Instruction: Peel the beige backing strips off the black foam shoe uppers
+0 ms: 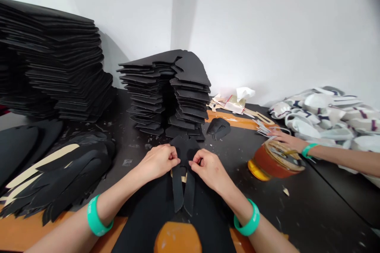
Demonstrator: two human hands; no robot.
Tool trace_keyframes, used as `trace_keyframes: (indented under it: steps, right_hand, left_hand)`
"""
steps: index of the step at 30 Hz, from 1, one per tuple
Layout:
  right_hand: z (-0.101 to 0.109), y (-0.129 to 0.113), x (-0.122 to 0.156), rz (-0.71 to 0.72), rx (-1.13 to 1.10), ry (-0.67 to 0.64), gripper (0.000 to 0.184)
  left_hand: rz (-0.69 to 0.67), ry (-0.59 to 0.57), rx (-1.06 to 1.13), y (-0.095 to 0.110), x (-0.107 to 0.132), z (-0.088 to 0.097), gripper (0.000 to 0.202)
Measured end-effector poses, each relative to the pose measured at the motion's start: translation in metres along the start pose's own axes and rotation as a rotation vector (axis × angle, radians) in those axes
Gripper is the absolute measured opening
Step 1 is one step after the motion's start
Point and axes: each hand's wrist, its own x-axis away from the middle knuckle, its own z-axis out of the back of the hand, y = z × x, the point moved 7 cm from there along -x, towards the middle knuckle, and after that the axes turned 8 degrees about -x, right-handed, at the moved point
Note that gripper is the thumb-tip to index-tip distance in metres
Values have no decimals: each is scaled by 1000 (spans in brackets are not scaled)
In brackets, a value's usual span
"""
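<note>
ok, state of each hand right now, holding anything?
Left hand: grip closed, apparently on the left black strip.
Right hand: grip closed, apparently on the right black strip.

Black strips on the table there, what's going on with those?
A person's left hand and right hand are pinched at the two black strips, which lie over a larger black piece. A stack of black pieces stands just beyond. Off to the right, another person's hand is by some thin white strips, behind a tape roll.
</note>
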Motion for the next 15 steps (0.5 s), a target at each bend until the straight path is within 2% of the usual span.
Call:
trace_keyframes:
  steps: [6, 12, 15]
  right_hand:
    - [-3, -4, 2, 26, 62, 3, 17]
    - [0, -8, 4, 64, 186, 34, 25]
    - [2, -13, 9, 115, 190, 33, 18]
  left_hand:
    - [33, -7, -72, 3, 2, 1, 16]
    - [45, 12, -168, 8, 5, 2, 18]
    - [58, 14, -205, 9, 8, 1, 22]
